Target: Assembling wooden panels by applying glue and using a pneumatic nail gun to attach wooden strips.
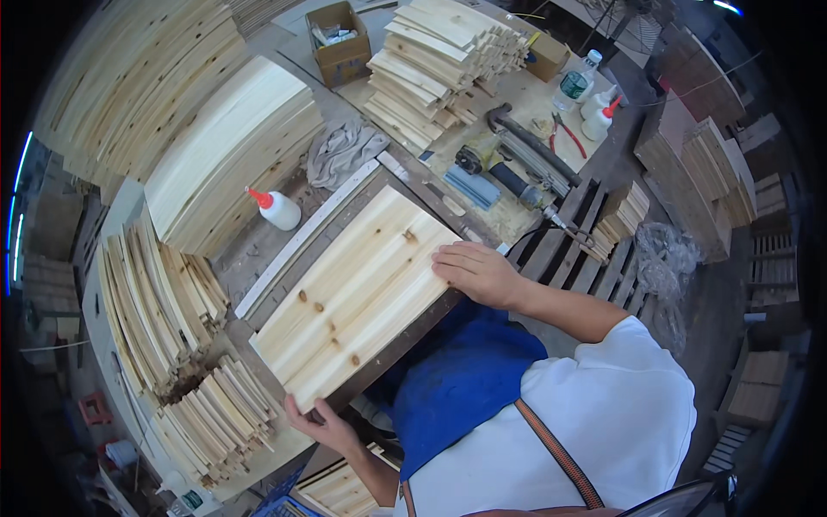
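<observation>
At frame centre, the left hand (323, 424) gripped the panel's (357, 293) lower corner, fingers curled, while the right hand (478, 271) pressed flat, fingers spread, seemingly seating it on the worktop (508, 215).

Open brown cardboard box (339, 41) at counter's far end, small parts inside. Second small cardboard box (548, 55), closed, right of the plank stack. Clear plastic bottle with green-white label (573, 84) just beside it.
</observation>
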The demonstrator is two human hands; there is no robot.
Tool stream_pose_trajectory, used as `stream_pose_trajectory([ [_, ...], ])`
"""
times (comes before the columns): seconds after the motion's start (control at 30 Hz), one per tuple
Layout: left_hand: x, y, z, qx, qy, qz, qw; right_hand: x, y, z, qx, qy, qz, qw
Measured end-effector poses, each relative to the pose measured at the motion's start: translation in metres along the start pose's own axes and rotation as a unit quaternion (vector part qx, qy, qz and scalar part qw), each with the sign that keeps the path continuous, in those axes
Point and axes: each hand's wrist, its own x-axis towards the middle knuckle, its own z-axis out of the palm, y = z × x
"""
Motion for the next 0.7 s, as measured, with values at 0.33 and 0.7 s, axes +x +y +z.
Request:
stream_pose_trajectory([
  [0.33,-0.008,-0.021,0.002,0.288,-0.028,0.197,0.937,-0.022,-0.01,0.017,0.089,-0.101,0.085,0.987],
  [0.7,0.018,-0.014,0.023,0.35,-0.043,0.227,0.908,-0.018,0.009,0.024,0.063,-0.082,0.098,0.99],
])
